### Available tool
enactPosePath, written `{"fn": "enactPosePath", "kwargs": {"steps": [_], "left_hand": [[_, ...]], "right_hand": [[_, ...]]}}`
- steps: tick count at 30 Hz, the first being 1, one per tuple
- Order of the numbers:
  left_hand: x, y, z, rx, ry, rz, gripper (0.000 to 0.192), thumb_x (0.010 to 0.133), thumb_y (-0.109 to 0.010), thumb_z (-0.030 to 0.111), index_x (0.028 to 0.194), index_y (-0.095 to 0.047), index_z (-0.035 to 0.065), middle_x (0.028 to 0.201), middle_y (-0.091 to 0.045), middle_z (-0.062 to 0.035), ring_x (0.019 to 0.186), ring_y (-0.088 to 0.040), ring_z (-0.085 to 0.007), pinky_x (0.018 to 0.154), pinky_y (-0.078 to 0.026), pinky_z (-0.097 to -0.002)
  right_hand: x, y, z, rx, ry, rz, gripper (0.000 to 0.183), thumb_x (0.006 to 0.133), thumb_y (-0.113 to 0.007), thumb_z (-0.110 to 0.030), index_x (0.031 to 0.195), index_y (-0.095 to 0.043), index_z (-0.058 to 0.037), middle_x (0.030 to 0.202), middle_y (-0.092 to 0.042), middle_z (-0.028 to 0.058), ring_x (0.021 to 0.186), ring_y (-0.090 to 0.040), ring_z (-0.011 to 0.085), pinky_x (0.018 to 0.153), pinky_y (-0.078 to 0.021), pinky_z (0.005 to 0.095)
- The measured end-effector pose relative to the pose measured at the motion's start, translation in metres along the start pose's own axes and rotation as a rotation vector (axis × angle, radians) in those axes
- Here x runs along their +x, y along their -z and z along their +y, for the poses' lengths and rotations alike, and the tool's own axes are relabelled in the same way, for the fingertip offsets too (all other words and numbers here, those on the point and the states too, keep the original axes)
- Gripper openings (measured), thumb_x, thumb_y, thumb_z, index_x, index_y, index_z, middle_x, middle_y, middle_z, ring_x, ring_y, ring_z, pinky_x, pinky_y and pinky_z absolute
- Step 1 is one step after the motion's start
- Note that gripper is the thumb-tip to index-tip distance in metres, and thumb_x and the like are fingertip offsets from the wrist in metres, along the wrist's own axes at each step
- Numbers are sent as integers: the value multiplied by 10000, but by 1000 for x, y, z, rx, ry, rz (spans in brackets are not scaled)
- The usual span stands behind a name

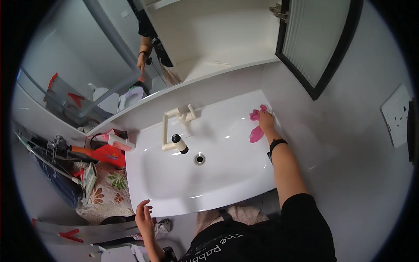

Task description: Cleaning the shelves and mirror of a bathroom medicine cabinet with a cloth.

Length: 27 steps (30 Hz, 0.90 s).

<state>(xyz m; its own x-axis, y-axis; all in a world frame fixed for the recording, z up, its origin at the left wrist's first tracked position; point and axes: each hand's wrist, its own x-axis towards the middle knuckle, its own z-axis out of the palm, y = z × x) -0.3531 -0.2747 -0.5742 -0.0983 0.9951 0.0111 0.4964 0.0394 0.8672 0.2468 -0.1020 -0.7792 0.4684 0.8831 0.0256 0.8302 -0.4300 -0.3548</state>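
My right hand grips part of a bright pink cloth on the right ledge of a white ceramic washbasin. The cloth is crumpled above the fingers, and a loose end lies flat below them. Past the front left corner of the basin, my left hand holds nothing, its fingers bent and apart. A cream faucet with a black-tipped spout stands at the back of the basin, its jointed arm reaching over the bowl. Below the spout sits a round drain with a dark opening.
Above the basin, a cabinet has its dark-framed glass door swung out at right. A mirror adjoins it. Left of the basin are a bottle, a red bag and a floral quilted cover. A wall socket panel is at right.
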Motion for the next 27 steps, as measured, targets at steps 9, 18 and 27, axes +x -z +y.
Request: {"fn": "enactPosePath", "kwargs": {"steps": [9, 18, 27], "left_hand": [[56, -24, 30, -18, -160, -90, 220, 973, -476, 145, 1088, -605, 9, 994, -631, -71, 833, -603, -144, 734, -476, -273], [89, -67, 86, -41, -386, -224, 197, 921, -508, 27, 1090, -611, 27, 977, -640, -83, 838, -626, -161, 735, -489, -276], [95, -35, 87, -38, -408, -139, 187, 915, -510, 29, 1071, -612, 15, 1016, -643, -104, 828, -643, -198, 731, -501, -293]], "right_hand": [[-85, 118, -90, 2267, -88, -373, 305, 966, -492, -177, 1225, -535, -24, 1233, -574, 115, 1136, -540, 272, 1000, -417, 420], [-141, 248, -197, 2583, 146, -199, 379, 954, -498, -175, 1309, -469, -46, 1323, -505, 94, 1233, -461, 248, 1071, -335, 418], [-28, 403, -337, 1306, 859, 501, 206, 929, -539, -213, 1061, -550, -55, 831, -552, 5, 739, -501, 97, 650, -454, 274]]}}
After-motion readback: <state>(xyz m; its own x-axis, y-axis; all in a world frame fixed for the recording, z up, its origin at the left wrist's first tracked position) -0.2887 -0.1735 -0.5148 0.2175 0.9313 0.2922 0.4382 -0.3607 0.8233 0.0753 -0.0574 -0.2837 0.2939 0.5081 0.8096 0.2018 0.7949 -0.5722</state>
